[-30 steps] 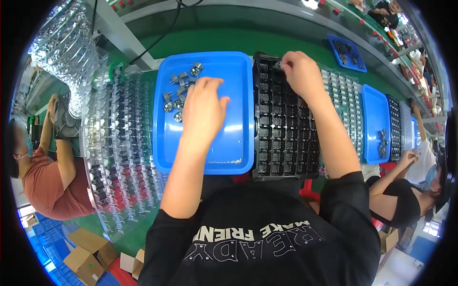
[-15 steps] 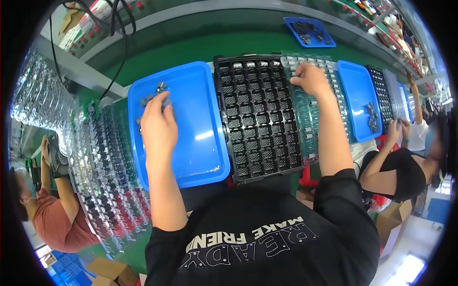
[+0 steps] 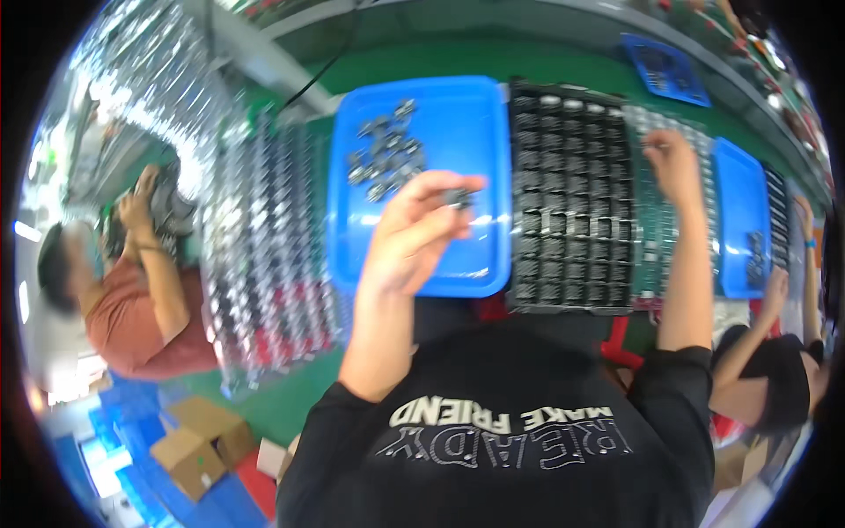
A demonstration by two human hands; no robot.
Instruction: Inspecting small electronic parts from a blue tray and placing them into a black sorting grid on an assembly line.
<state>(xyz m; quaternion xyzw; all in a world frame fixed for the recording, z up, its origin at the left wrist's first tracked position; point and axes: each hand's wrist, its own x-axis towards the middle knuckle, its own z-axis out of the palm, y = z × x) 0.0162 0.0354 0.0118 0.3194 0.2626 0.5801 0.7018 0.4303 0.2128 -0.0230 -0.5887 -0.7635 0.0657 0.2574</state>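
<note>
Over the near half of a blue tray (image 3: 471, 114), my left hand (image 3: 405, 233) is closed, pinching a small grey metal part (image 3: 458, 199) at its fingertips. More such metal parts (image 3: 387, 145) lie loose in the tray's far left area. My right hand (image 3: 678, 172) hovers over or touches a clear plastic tray (image 3: 650, 224) holding small silvery pieces. Its fingers are curled together, and whatever is between them is hidden. Between both hands sits a black compartment tray (image 3: 572, 211), with whitish pieces in its farthest row.
Stacked clear trays (image 3: 268, 229) stand to the left, close to a co-worker (image 3: 145, 308). Another blue tray (image 3: 739, 220) with parts lies to the right, by a second co-worker (image 3: 761, 378). A small blue tray (image 3: 664, 70) rests far right; cardboard boxes (image 3: 189, 449) sit low left.
My left hand has lifted from the loose parts and moved right and nearer, now with a metal part in it. My right hand stays by the clear tray. The whole view has shifted.
</note>
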